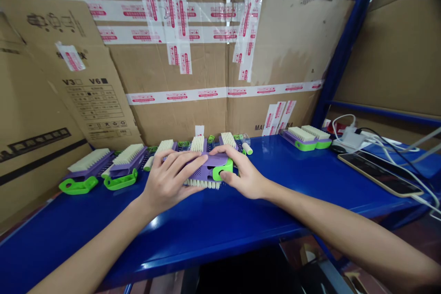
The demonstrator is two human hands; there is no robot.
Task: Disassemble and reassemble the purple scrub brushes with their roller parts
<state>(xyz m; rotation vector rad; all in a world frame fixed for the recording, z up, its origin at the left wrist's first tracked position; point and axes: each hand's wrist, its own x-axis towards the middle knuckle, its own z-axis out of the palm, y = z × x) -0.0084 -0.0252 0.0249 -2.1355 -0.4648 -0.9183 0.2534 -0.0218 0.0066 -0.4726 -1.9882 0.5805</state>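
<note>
A purple scrub brush (210, 166) with a green handle end and cream bristles facing down rests on the blue shelf top (282, 193). My left hand (170, 179) lies over its left part with fingers pressed on the purple back. My right hand (241, 172) grips its right end, thumb at the green loop. Behind them stands a row of similar brushes (198, 144) with bristles up.
More brushes lie at the left (103, 167) and a pair at the right (306, 137). A phone (381, 173), white charger and cables (354, 137) sit at the far right. Taped cardboard sheets (193, 64) wall the back and left. A blue rack post (344, 41) rises at right.
</note>
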